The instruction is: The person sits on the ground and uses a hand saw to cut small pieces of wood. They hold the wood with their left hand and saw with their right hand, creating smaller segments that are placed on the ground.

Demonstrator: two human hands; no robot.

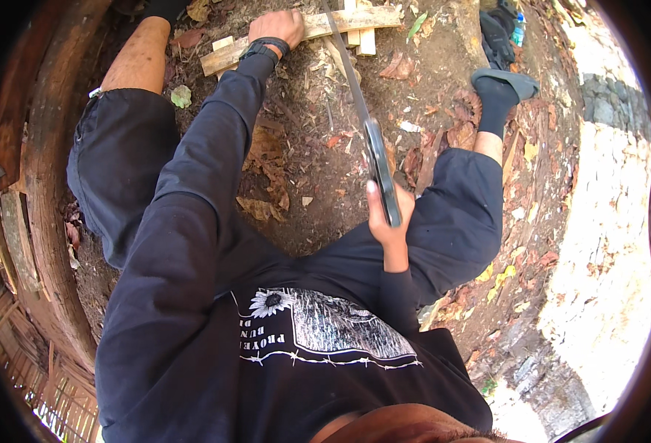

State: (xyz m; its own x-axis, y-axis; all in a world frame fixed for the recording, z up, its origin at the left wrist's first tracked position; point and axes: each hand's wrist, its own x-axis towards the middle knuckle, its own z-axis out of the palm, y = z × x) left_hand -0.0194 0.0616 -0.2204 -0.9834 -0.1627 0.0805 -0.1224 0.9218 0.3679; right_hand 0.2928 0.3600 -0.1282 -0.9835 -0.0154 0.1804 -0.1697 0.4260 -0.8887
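Observation:
My left hand (279, 28) presses down on a long pale wooden slat (318, 26) lying across other short slats on the dirt, near the top of the view. A dark watch sits on that wrist. My right hand (389, 216) is shut on the dark handle of a long machete (357, 100), held lower in the middle of the view. Its blade runs up and away to the slat, just right of my left hand. I am squatting, knees spread to either side.
Dry leaves and wood chips cover the brown ground. A thick curved timber (45, 184) runs down the left side. My right foot in a grey sandal (506, 83) is at upper right, with a stone edge (606, 111) beyond. A bottle (518, 29) lies at the top right.

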